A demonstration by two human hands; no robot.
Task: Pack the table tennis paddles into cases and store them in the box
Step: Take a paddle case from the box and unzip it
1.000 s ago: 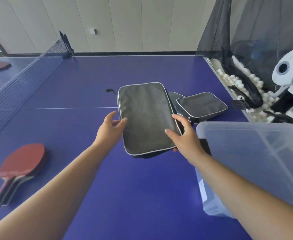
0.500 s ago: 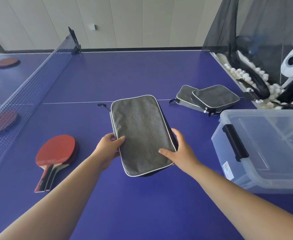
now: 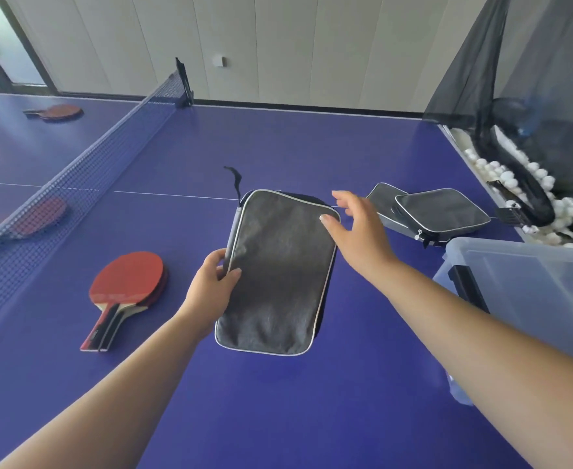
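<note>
Right hand off the case, left hand holding on.
The right hand (image 3: 359,231) has let go and hovers open over the grey paddle case (image 3: 274,272) on the bench (image 3: 278,401); the left hand (image 3: 210,289) pinches its left edge.

Matt grey cloth case (image 3: 278,272); translucent plastic box (image 3: 532,292).

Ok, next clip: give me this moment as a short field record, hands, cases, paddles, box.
left hand: grips left edge of the grey paddle case
right hand: open, fingers spread at the case's far right corner
spare cases: two, overlapping, lying beyond the right hand
near paddles: red, stacked, left of the held case, unpacked
storage box: clear plastic, at right edge
table: blue, net at left
</note>
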